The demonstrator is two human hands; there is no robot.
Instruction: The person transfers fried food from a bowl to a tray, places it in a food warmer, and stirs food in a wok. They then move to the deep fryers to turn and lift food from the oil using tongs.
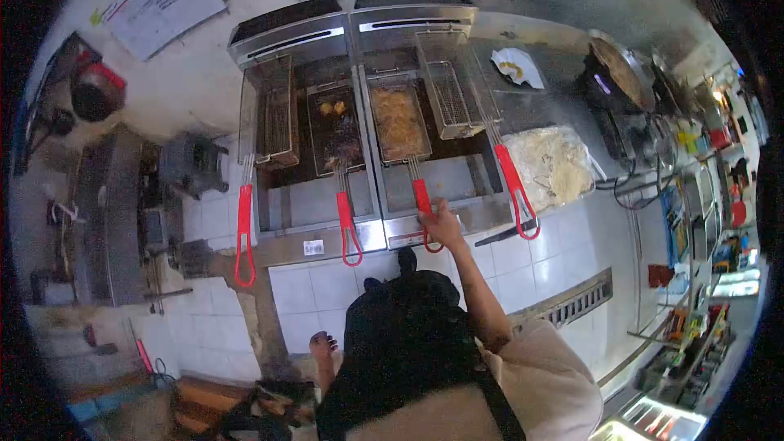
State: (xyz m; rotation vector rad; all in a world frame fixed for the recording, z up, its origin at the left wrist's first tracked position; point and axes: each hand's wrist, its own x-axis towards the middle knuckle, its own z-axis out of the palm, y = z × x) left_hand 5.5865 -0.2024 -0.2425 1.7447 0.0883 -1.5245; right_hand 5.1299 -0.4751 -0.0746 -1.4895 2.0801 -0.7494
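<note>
My right hand (pixel 442 224) is closed round the red handle of a fryer basket (pixel 398 122), which sits in the right-hand fryer with golden pieces of food frying in it. My left hand (pixel 323 346) hangs low beside my dark apron (pixel 408 318), away from the fryers. Its fingers are loosely apart and hold nothing. To the left, a second fryer basket (pixel 335 126) rests in the oil with a few browned pieces showing. Two raised wire baskets stand at the outer sides, a left basket (pixel 278 118) and a right basket (pixel 452 94), both with red handles.
Right of the fryers, a tray of pale flour-like coating (pixel 554 165) lies on the counter. Behind it are a white paper (pixel 517 68) and a large pan (pixel 622 73). A floor drain grate (pixel 576 306) is at lower right. A grey stool (pixel 194 163) stands at left.
</note>
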